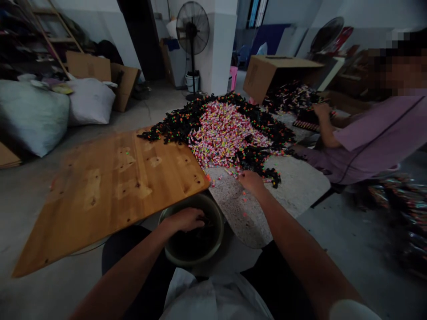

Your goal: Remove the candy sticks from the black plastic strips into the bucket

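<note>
A big heap of small pieces lies on a grey stone slab: pink and white ones in the middle, black ones with bright tips around them. My right hand reaches into the near edge of the heap, fingers curled down over the pieces; what it grips is hidden. My left hand dips into a round dark bowl in my lap, fingers bent inside it among dark contents.
A wooden board lies to the left of the heap. A seated person in a purple top works at the right with a hand on the pile. Cardboard boxes, stuffed sacks and a standing fan stand behind.
</note>
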`<state>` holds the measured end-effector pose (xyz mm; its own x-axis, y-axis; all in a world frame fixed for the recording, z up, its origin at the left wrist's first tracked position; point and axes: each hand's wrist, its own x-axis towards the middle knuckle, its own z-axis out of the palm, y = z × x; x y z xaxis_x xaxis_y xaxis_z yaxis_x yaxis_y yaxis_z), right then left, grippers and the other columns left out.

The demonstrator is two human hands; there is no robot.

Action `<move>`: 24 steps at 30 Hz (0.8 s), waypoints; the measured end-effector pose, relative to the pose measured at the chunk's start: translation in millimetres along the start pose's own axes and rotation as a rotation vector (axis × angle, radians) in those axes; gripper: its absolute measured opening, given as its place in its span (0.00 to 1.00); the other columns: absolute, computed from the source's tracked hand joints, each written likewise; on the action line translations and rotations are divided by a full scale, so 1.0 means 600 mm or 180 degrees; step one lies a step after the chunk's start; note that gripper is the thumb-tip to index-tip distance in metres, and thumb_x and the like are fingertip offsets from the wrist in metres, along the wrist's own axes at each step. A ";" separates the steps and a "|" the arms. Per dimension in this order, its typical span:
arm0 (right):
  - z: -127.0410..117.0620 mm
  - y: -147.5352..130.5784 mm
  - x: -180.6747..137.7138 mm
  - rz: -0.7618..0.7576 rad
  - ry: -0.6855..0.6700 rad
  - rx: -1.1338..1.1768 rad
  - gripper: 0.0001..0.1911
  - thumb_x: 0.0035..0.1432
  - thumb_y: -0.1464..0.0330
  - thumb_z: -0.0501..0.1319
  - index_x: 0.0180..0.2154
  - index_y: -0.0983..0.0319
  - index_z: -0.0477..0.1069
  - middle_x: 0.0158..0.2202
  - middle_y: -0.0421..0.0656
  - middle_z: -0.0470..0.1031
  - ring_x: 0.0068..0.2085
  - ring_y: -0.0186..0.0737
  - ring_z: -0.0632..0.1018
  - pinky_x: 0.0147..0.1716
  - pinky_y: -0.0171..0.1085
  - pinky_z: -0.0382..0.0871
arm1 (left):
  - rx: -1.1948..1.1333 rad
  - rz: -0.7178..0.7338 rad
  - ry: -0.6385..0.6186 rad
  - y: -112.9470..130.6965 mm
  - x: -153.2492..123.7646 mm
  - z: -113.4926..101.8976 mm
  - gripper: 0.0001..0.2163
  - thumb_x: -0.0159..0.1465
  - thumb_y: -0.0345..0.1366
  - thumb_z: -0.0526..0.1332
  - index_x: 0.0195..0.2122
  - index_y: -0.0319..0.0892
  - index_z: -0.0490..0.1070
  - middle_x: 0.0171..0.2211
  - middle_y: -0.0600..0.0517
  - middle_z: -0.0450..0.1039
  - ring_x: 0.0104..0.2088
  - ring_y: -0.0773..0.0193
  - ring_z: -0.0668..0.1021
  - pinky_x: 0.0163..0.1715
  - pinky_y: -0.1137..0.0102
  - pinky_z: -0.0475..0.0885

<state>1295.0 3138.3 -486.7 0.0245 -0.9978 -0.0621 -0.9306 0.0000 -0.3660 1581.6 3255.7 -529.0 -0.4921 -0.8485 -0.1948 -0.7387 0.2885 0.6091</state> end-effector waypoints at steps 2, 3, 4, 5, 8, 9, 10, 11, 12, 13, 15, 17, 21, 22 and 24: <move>0.007 -0.003 0.018 0.0212 0.0010 -0.0135 0.20 0.68 0.61 0.55 0.50 0.64 0.79 0.49 0.55 0.81 0.50 0.49 0.80 0.45 0.36 0.69 | -0.0172 0.0095 0.0156 0.005 0.007 0.001 0.10 0.62 0.40 0.64 0.43 0.46 0.79 0.37 0.50 0.82 0.35 0.59 0.81 0.33 0.71 0.70; 0.012 -0.005 0.023 0.0223 0.0011 -0.0147 0.20 0.69 0.61 0.54 0.51 0.64 0.78 0.50 0.56 0.80 0.51 0.49 0.80 0.45 0.37 0.69 | -0.0270 0.0173 0.0248 0.011 0.011 0.000 0.11 0.64 0.41 0.62 0.45 0.46 0.79 0.38 0.49 0.82 0.37 0.59 0.82 0.35 0.71 0.71; 0.017 -0.006 0.025 0.0212 0.0016 -0.0150 0.20 0.69 0.61 0.53 0.52 0.64 0.78 0.50 0.56 0.80 0.51 0.49 0.80 0.46 0.37 0.69 | -0.0344 0.0243 0.0351 0.018 0.016 -0.002 0.12 0.65 0.41 0.61 0.46 0.46 0.79 0.39 0.49 0.82 0.38 0.59 0.82 0.37 0.70 0.72; 0.022 -0.006 0.025 0.0201 0.0015 -0.0159 0.20 0.69 0.61 0.53 0.51 0.64 0.78 0.50 0.56 0.80 0.51 0.49 0.80 0.46 0.37 0.69 | -0.0387 0.0289 0.0452 0.024 0.021 -0.005 0.12 0.66 0.42 0.60 0.47 0.46 0.78 0.40 0.49 0.82 0.39 0.58 0.81 0.38 0.70 0.72; 0.032 0.005 0.024 0.0178 0.0059 -0.0177 0.19 0.69 0.61 0.53 0.50 0.63 0.77 0.50 0.55 0.80 0.52 0.49 0.80 0.48 0.37 0.68 | -0.0419 0.0332 0.0602 0.036 0.033 -0.011 0.13 0.67 0.42 0.60 0.47 0.45 0.79 0.42 0.48 0.81 0.40 0.58 0.81 0.40 0.69 0.72; 0.033 0.012 0.024 0.0226 0.0154 -0.0183 0.20 0.69 0.59 0.53 0.51 0.63 0.76 0.50 0.55 0.80 0.52 0.49 0.80 0.48 0.38 0.69 | -0.0431 0.0319 0.0595 0.038 0.035 -0.011 0.13 0.67 0.43 0.59 0.47 0.44 0.79 0.43 0.48 0.81 0.40 0.59 0.81 0.41 0.69 0.72; 0.032 0.020 0.025 0.0298 0.0282 -0.0197 0.22 0.69 0.58 0.52 0.54 0.64 0.74 0.50 0.56 0.79 0.52 0.50 0.79 0.49 0.39 0.69 | -0.0448 0.0301 0.0568 0.039 0.037 -0.010 0.13 0.67 0.43 0.59 0.47 0.44 0.79 0.43 0.48 0.81 0.40 0.59 0.81 0.41 0.69 0.72; 0.031 0.028 0.027 0.0386 0.0402 -0.0223 0.24 0.69 0.57 0.52 0.57 0.64 0.71 0.51 0.57 0.78 0.52 0.51 0.79 0.49 0.41 0.69 | -0.0467 0.0280 0.0525 0.039 0.038 -0.007 0.13 0.67 0.43 0.59 0.47 0.45 0.79 0.43 0.48 0.81 0.39 0.59 0.81 0.40 0.69 0.71; 0.029 0.036 0.029 0.0474 0.0480 -0.0260 0.26 0.69 0.56 0.52 0.60 0.65 0.68 0.51 0.59 0.77 0.52 0.53 0.79 0.49 0.42 0.70 | -0.0494 0.0256 0.0478 0.039 0.038 -0.003 0.13 0.68 0.43 0.59 0.47 0.45 0.79 0.43 0.49 0.81 0.39 0.59 0.81 0.39 0.69 0.71; 0.028 0.044 0.031 0.0532 0.0486 -0.0305 0.28 0.69 0.56 0.53 0.62 0.66 0.65 0.52 0.59 0.76 0.52 0.55 0.79 0.49 0.44 0.70 | -0.0530 0.0235 0.0431 0.039 0.039 0.001 0.13 0.68 0.43 0.59 0.47 0.45 0.79 0.42 0.49 0.81 0.38 0.59 0.81 0.39 0.69 0.71; 0.024 0.054 0.031 0.0512 0.0322 -0.0392 0.28 0.68 0.56 0.53 0.63 0.64 0.64 0.53 0.60 0.75 0.53 0.57 0.79 0.49 0.46 0.70 | -0.0615 0.0216 0.0369 0.039 0.039 0.011 0.12 0.67 0.42 0.59 0.46 0.46 0.79 0.41 0.49 0.81 0.38 0.60 0.81 0.38 0.69 0.71; 0.023 0.057 0.025 0.0385 0.0128 -0.0433 0.25 0.68 0.55 0.54 0.59 0.62 0.68 0.52 0.58 0.76 0.53 0.58 0.79 0.49 0.47 0.70 | -0.0698 0.0205 0.0359 0.039 0.041 0.018 0.12 0.67 0.42 0.59 0.46 0.46 0.79 0.41 0.50 0.82 0.39 0.60 0.81 0.39 0.69 0.71; 0.027 0.044 -0.011 -0.0050 0.0241 -0.0295 0.16 0.65 0.62 0.57 0.51 0.61 0.72 0.49 0.54 0.77 0.50 0.51 0.79 0.49 0.43 0.69 | -0.0849 0.0139 0.0553 0.044 0.050 0.021 0.14 0.67 0.43 0.59 0.48 0.45 0.78 0.42 0.49 0.81 0.40 0.59 0.80 0.41 0.68 0.72; 0.030 0.038 -0.023 -0.0236 0.0336 -0.0135 0.14 0.64 0.65 0.58 0.50 0.62 0.72 0.48 0.53 0.77 0.50 0.49 0.78 0.49 0.42 0.69 | -0.0933 0.0142 0.0656 0.047 0.054 0.020 0.14 0.67 0.44 0.59 0.48 0.44 0.78 0.42 0.49 0.81 0.40 0.59 0.80 0.42 0.68 0.72; 0.036 0.024 -0.050 -0.0683 0.0464 0.0472 0.13 0.60 0.70 0.58 0.47 0.62 0.72 0.45 0.49 0.78 0.47 0.45 0.78 0.47 0.40 0.69 | -0.1196 0.0184 0.0915 0.059 0.064 0.017 0.15 0.66 0.44 0.60 0.49 0.43 0.77 0.44 0.47 0.80 0.43 0.58 0.80 0.45 0.67 0.72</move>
<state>1288.9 3169.9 -510.1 0.1520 -0.9751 0.1615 -0.8461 -0.2128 -0.4887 1532.1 3237.9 -522.7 -0.3409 -0.9394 0.0358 -0.4701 0.2033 0.8589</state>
